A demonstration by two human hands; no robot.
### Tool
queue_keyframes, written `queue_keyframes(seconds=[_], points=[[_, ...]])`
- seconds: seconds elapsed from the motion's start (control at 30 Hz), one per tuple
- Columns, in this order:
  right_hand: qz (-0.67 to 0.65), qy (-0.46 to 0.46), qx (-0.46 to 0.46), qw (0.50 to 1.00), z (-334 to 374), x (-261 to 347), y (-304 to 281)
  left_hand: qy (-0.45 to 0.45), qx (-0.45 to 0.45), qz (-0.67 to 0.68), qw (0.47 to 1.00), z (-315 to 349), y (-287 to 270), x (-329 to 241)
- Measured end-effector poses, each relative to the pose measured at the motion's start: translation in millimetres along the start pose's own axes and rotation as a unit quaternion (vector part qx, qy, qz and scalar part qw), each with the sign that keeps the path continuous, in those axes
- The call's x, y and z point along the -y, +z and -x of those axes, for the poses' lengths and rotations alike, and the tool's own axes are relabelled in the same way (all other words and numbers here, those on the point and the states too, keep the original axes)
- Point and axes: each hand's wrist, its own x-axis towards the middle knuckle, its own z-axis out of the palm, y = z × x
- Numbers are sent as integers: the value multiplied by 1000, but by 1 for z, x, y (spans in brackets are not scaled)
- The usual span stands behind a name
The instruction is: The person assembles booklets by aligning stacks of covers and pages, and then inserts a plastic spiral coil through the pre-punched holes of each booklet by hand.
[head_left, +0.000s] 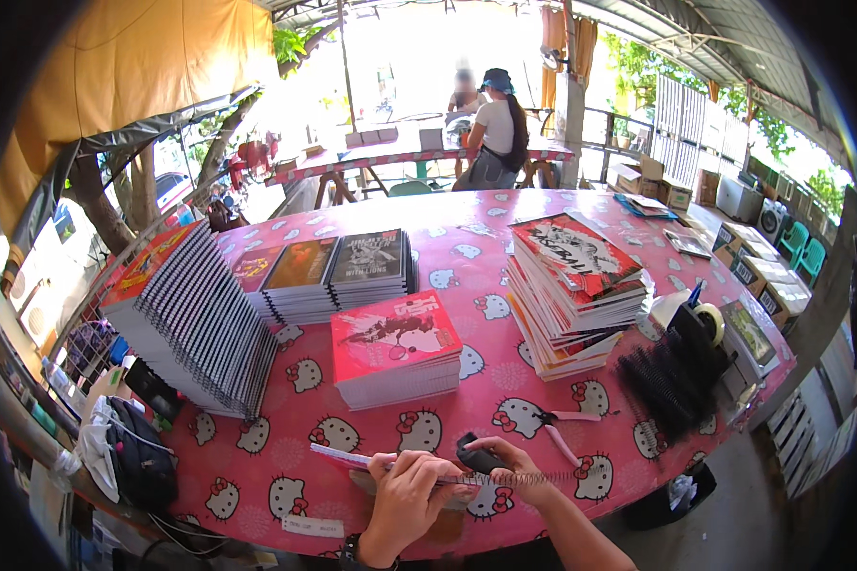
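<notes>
Close to the table's near edge, my left hand point(408, 502) grips a thin book point(338, 457) by its edge, fingers bent over it. A dark spiral binding coil point(554, 478) runs from that edge out to the right. My right hand point(516, 468) is closed round a small black handheld tool point(480, 457), which sits at the coil close to my left fingers. Whether the tool touches the coil, I cannot tell. Beyond my right hand lie pink-handled pliers point(569, 425). Farther right is a heap of black spiral coils point(671, 376).
Ahead stands a stack of red-covered books point(395, 347). Tall stacks of spiral-bound books point(205, 319) rise at left, and a loose-leaning book stack point(571, 295) at right. A tape roll point(709, 324) is near the right edge. A person point(495, 133) sits at another table point(305, 171) beyond.
</notes>
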Motion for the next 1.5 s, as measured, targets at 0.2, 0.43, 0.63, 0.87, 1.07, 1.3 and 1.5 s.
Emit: queue_keyframes(seconds=[0.2, 0.43, 0.63, 0.87, 1.07, 1.3, 1.5], points=[[-22, -32, 1, 999, -1, -14, -7, 11, -26, -12, 1000, -3, 0, -7], [-16, -31, 6, 999, 3, -16, -3, -1, -45, -74, 996, 3, 10, -6], [-37, -47, -7, 998, 1, -18, -1, -75, -93, 56, 991, -1, 7, -8], [-62, -66, -11, 996, -1, -16, -4, 24, 9, -47, 999, -4, -11, -7], [39, -14, 40, 998, -10, 17, -14, 3, 15, -47, 999, -2, -10, 0], [20, -11, 70, 997, -7, 36, -13, -24, -30, -56, 998, -3, -9, -7], [130, -92, 157, 975, -22, 52, -14, -33, -53, -64, 996, 2, -2, 19]])
